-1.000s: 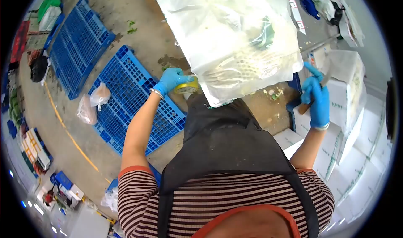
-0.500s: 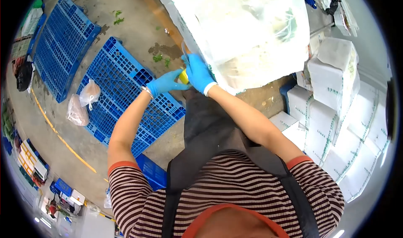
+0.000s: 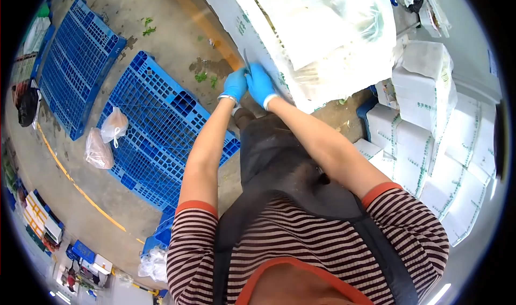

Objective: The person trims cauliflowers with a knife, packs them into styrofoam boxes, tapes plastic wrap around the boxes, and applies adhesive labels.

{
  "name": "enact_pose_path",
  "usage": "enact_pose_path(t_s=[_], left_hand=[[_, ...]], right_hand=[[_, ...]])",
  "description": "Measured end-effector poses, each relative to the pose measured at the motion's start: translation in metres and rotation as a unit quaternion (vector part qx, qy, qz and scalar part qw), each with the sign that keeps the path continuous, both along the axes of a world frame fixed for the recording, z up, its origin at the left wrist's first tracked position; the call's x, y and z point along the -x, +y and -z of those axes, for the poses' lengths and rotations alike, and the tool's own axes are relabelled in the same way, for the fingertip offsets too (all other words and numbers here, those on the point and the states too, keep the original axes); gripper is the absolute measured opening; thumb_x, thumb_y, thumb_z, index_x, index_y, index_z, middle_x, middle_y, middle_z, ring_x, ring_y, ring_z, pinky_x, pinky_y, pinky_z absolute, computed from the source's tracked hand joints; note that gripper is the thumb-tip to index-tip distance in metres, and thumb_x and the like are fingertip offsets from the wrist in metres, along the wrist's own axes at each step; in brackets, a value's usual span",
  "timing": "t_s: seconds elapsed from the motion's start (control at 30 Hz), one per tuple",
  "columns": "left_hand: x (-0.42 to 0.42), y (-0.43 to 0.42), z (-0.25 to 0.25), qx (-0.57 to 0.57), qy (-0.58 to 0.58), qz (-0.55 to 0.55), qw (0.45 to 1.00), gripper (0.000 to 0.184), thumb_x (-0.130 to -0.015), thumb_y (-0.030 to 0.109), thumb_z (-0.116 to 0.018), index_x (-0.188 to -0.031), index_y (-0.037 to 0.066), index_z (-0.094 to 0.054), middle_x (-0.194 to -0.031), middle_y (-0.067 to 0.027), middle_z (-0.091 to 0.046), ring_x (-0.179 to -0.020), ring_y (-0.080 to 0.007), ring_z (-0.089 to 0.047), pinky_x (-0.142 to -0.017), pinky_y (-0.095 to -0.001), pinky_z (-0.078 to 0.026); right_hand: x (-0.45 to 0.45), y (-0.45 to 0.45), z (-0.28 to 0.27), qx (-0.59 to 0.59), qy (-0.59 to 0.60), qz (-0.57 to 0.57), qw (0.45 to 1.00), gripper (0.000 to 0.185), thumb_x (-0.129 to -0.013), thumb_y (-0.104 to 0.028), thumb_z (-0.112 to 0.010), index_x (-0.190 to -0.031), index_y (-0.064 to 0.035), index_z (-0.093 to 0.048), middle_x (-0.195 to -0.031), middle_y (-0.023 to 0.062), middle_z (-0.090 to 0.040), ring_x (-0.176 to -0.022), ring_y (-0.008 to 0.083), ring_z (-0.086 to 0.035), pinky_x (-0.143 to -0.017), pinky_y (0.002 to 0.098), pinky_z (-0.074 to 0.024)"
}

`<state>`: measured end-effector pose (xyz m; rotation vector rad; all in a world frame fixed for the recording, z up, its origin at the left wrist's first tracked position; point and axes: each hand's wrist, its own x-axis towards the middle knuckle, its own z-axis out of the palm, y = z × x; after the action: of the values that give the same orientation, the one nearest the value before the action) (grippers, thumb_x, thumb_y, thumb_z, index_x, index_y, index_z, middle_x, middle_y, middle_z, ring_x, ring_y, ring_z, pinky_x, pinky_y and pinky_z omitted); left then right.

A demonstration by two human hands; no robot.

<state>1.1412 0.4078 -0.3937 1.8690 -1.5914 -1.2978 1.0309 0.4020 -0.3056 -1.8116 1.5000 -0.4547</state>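
Note:
My two hands, both in blue gloves, are together in front of the near corner of a large white box point(image 3: 250, 33). From my right hand point(image 3: 260, 85) a thin grey knife blade point(image 3: 246, 58) points up and away, along the side of the box. The fingers of that hand are wrapped round its hidden handle. My left hand point(image 3: 234, 84) is closed and touches the right one at the fingertips. Whatever it holds is hidden. In the box top lies pale, overexposed content under a clear plastic sheet point(image 3: 344, 14).
Blue plastic pallets point(image 3: 161, 138) lie on the floor to the left, with two tied plastic bags point(image 3: 114, 125) on the nearer one's edge. White boxes point(image 3: 416, 98) are stacked at the right. Green leaf scraps point(image 3: 201, 77) lie on the wet floor beyond my hands.
My left hand has moved right, up against the right hand, and closed. The yellow thing seen between the hands is now out of sight. The knife blade has shifted slightly right.

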Motion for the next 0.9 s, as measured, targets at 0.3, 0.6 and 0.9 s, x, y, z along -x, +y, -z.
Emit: enact_pose_path(t_s=[0.3, 0.6, 0.9], left_hand=[[-0.032, -0.009, -0.055, -0.033, 0.054, 0.14, 0.988, 0.029, -0.086, 0.034, -0.063, -0.101, 0.01, -0.071, -0.096, -0.0169, -0.069, -0.088, -0.0334, -0.066, -0.079, -0.0425, -0.051], [-0.106, 0.022, -0.078, 0.008, -0.113, -0.184, 0.976, 0.034, -0.086, 0.042, -0.057, -0.094, 0.011, -0.071, -0.092, -0.0167, -0.069, -0.083, -0.0381, -0.065, -0.074, -0.0451, -0.05], [-0.102, 0.044, -0.268, 0.099, 0.242, -0.403, 0.877, 0.015, -0.086, 0.014, -0.07, -0.091, 0.0, -0.073, -0.085, -0.0059, -0.069, -0.075, -0.0097, -0.062, -0.068, -0.0246, -0.049]], right_hand=[[0.019, 0.044, -0.004, -0.181, 0.303, -0.174, 0.919, 0.033, -0.093, -0.019, -0.055, -0.124, -0.0121, -0.06, -0.096, 0.0165, -0.07, -0.088, 0.0392, -0.066, -0.078, 0.0446, -0.0531], [0.008, 0.082, 0.001, 0.041, 0.103, -0.072, 0.991, 0.014, -0.088, -0.01, -0.054, -0.099, -0.0032, -0.057, -0.088, 0.0237, -0.065, -0.083, 0.0389, -0.065, -0.075, 0.0483, -0.0495], [-0.039, -0.019, -0.194, -0.329, -0.306, 0.046, 0.892, 0.034, -0.095, -0.025, -0.057, -0.125, -0.0087, -0.062, -0.086, 0.003, -0.062, -0.053, 0.009, -0.053, -0.05, 0.0226, -0.0448]])
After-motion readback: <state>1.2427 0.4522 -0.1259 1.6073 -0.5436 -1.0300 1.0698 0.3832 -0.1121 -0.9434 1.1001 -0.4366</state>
